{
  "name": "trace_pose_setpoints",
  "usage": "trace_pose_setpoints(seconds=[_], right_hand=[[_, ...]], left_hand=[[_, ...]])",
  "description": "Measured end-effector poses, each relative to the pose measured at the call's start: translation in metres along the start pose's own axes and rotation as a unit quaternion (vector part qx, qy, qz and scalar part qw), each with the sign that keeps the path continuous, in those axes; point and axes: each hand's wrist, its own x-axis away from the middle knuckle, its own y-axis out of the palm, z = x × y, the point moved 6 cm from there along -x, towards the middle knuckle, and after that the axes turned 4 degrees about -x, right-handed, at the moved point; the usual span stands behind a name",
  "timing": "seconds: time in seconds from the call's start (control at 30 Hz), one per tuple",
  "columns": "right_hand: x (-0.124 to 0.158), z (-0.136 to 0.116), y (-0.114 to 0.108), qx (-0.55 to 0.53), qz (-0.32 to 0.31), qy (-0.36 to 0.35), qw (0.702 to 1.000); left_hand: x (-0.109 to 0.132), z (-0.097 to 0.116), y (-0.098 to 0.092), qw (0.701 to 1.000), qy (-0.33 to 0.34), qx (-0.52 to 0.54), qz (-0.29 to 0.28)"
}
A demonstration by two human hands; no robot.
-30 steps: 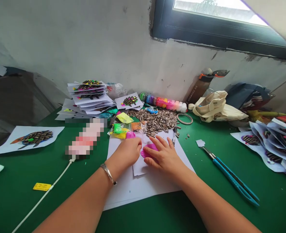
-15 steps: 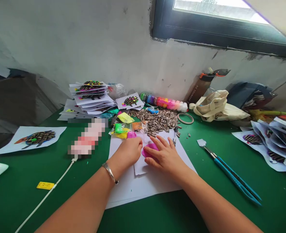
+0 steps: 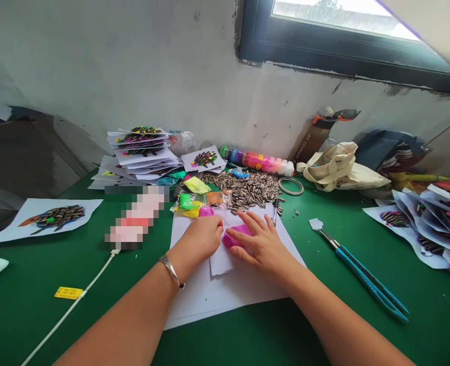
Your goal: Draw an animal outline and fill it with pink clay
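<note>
On a small white sheet [image 3: 220,265] lies a flat patch of magenta modelling clay [image 3: 232,238]. My right hand [image 3: 261,241] rests over the patch with its fingers spread and flat, touching the clay and covering part of it. Just left of the patch, my left hand [image 3: 202,235] is closed, fingers curled in; whatever they hold is hidden. A pink packet of clay [image 3: 206,211] shows right behind that hand. Under everything lie larger white sheets [image 3: 194,300]. A black pen [image 3: 275,211] lies at their upper right.
Behind the sheets are sunflower seeds [image 3: 253,188], clay packets [image 3: 190,201] and a tape roll [image 3: 291,186]. A blue-handled cutter [image 3: 362,274] lies right, near stacked seed pictures [image 3: 434,218]. Another stack [image 3: 143,157] stands back left. A white cable [image 3: 68,310] crosses the left side.
Both hands stay in nearly the same place. The magenta clay's outline under my right hand looks slightly different. The whole view has shifted a little.
</note>
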Motion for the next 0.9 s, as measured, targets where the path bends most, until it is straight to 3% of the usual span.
trace_pose_setpoints(seconds=[0.17,0.4,0.9], right_hand=[[-0.0012,-0.0042,0.0043,0.012,-0.016,-0.006,1.0],[-0.0014,-0.0015,-0.0003,-0.008,0.017,0.0,1.0],[-0.0006,-0.007,0.0047,-0.003,-0.012,-0.014,1.0]], left_hand=[[0.0005,0.0001,0.0,1.0,-0.004,0.003,-0.003],[0.0017,0.0006,-0.0021,1.0,-0.008,0.004,-0.005],[0.0005,-0.0002,-0.0011,1.0,-0.01,-0.006,-0.01]])
